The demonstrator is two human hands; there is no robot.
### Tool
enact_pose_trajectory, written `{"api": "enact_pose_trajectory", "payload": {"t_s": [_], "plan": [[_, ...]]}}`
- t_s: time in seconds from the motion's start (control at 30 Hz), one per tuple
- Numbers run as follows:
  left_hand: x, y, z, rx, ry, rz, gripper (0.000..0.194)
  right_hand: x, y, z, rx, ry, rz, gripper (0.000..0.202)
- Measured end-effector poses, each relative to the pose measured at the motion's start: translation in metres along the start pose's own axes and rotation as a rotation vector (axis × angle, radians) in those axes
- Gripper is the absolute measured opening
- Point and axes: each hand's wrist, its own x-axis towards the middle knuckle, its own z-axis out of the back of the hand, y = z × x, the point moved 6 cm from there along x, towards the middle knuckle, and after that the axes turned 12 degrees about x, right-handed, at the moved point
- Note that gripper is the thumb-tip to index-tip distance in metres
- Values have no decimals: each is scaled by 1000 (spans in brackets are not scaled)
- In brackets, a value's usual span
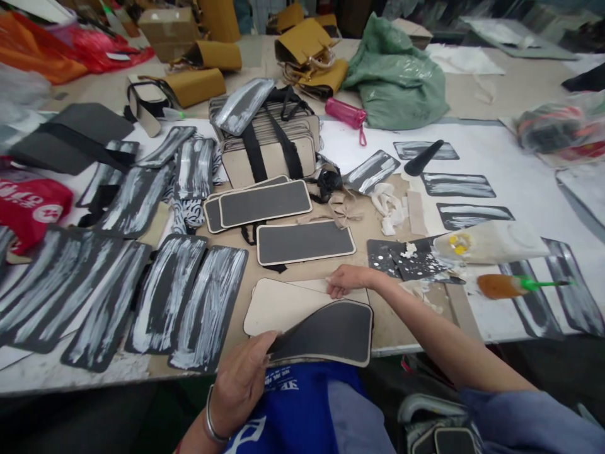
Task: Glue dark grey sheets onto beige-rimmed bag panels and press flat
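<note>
At the table's near edge lies a beige panel with rounded corners. A dark grey panel with a thin beige rim curves over its near side. My left hand, with a metal bangle at the wrist, is closed on the dark panel's near left end; some of its fingers are hidden. My right hand has curled fingers pinching the far edge of the beige panel. Just beyond, another beige-rimmed dark panel lies flat, with two overlapping dark panels behind it.
Panels streaked with white cover the left side; more lie at right. A strapped stack of panels stands behind. To the right are a whitish container, an orange bottle with a green nozzle and a black cone. Mustard bags sit farther back.
</note>
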Motion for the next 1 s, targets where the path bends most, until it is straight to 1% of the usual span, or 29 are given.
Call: {"api": "enact_pose_trajectory", "payload": {"t_s": [0.13, 0.27, 0.37, 0.47, 0.57, 0.63, 0.67, 0.73, 0.8, 0.87, 0.93, 1.0], "plan": [[0, 10, 14, 69, -33, 113, 24, -2, -13, -7, 0, 19, -20, 35], [-2, 20, 34, 155, -77, 149, 21, -5, -18, -12, -13, 34, -23, 35], [-9, 31, 52, 202, -113, 201, 20, -6, -18, -11, -39, 13, 25, 36], [-19, 47, 71, 246, -177, 334, 20, -10, -13, -7, -87, -29, 108, 34], [-23, 59, 82, 275, -242, 424, 19, -18, -9, -5, -129, -58, 187, 36], [-21, 66, 80, 279, -259, 461, 20, -25, -8, -6, -132, -68, 227, 42], [-19, 69, 76, 271, -261, 480, 21, -30, -9, -6, -119, -85, 250, 47], [-16, 76, 62, 228, -236, 530, 26, -38, -10, -4, -82, -140, 297, 56], [-16, 85, 45, 162, -193, 608, 31, -44, -14, -4, -55, -199, 339, 56], [-17, 93, 34, 102, -157, 682, 35, -47, -19, -8, -74, -225, 385, 49], [-19, 99, 34, 91, -148, 724, 36, -48, -23, -17, -125, -245, 436, 39], [-18, 105, 46, 141, -166, 727, 36, -49, -28, -28, -203, -294, 463, 34]]}}
